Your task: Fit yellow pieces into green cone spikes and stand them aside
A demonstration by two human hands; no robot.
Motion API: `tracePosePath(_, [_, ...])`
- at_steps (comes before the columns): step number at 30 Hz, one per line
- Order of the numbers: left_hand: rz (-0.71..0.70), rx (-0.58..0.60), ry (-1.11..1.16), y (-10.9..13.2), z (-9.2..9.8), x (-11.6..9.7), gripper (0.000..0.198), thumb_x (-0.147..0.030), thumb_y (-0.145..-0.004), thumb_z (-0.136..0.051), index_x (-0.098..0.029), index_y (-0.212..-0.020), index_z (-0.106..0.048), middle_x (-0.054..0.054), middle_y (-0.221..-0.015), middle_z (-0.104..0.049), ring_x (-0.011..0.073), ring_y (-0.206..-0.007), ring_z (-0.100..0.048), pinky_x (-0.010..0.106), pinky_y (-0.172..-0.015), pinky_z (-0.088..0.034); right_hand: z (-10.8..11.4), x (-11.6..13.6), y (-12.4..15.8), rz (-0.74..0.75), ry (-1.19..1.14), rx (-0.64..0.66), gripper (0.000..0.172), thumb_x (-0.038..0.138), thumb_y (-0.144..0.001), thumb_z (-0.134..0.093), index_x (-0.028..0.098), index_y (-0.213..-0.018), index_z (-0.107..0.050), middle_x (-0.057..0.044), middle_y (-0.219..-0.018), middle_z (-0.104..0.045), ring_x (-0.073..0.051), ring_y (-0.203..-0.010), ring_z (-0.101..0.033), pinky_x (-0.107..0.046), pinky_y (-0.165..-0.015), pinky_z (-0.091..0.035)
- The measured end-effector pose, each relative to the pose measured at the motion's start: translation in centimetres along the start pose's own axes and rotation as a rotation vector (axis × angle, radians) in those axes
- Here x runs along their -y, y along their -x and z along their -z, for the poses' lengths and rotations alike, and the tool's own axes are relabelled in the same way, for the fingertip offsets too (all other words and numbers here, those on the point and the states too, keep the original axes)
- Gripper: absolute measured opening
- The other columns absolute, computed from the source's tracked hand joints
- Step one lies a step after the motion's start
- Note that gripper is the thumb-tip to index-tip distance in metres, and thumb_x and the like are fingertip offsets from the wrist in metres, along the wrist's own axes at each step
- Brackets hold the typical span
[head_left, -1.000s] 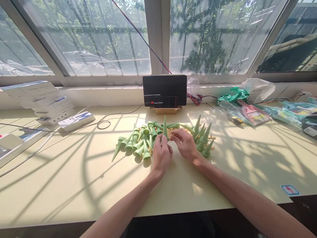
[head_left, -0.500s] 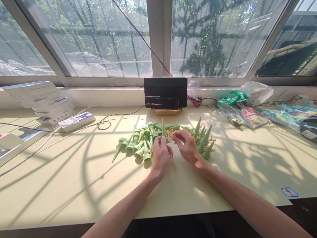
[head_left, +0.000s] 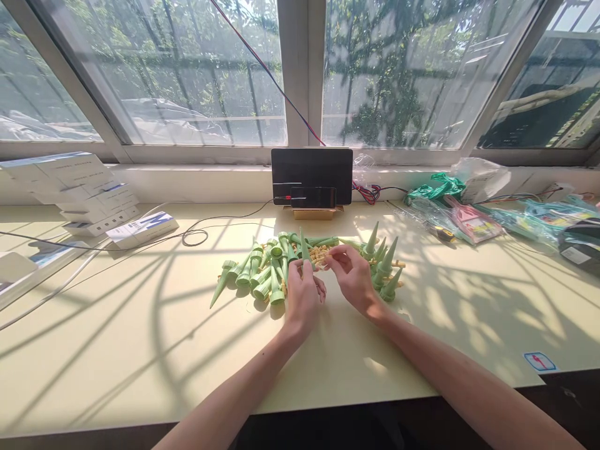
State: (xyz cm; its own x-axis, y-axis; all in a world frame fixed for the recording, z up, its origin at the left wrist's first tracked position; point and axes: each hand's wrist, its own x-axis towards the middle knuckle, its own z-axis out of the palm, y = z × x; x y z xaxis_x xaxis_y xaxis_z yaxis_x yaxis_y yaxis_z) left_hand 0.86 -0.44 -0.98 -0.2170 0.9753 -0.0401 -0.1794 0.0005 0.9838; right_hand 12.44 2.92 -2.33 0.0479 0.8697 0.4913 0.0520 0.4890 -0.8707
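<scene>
Above the pile, left hand (head_left: 304, 294) grips green spike (head_left: 305, 245), tip up, leaning slightly left.

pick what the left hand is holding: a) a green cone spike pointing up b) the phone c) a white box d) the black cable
A: the left hand grips a green cone spike with its tip pointing up, just in front of the pile of green spikes, while the right hand pinches something small beside it.
</scene>
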Motion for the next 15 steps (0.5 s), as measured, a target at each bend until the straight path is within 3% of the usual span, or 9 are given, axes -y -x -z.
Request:
tracePosePath(5, [0.015, 0.008, -0.006, 0.18, -0.16, 0.16, 0.023, -0.045, -0.100, -0.051, -0.025, -0.095, -0.043, -0.006, -0.069, -0.058, 0.0102, -0.041, -0.049, 0.025, -0.041, -0.037, 0.07, 0.15, 0.12, 0.020, 0.058, -0.004, 0.025, 0.048, -0.093, -0.070, 0.023, -0.094, -0.062, -0.005, -0.085, -0.071, -0.022, -0.073, -0.072, -0.039, -0.068, -0.064])
tracePosePath(15, [0.062, 0.037, 0.049, 0.70, -0.44, -0.50, 0.026, -0.040, -0.104, -0.037, -0.023, -0.087, -0.045, 0.000, -0.088, -0.063, 0.0079, -0.045, -0.050, 0.023, -0.039, -0.036, 0.16, 0.33, 0.02, -0.008, 0.120, 0.003, 0.028, 0.051, -0.095, -0.065, 0.023, -0.090, -0.061, -0.004, -0.079, -0.070, -0.021, -0.072, -0.070, -0.036, -0.066, -0.060])
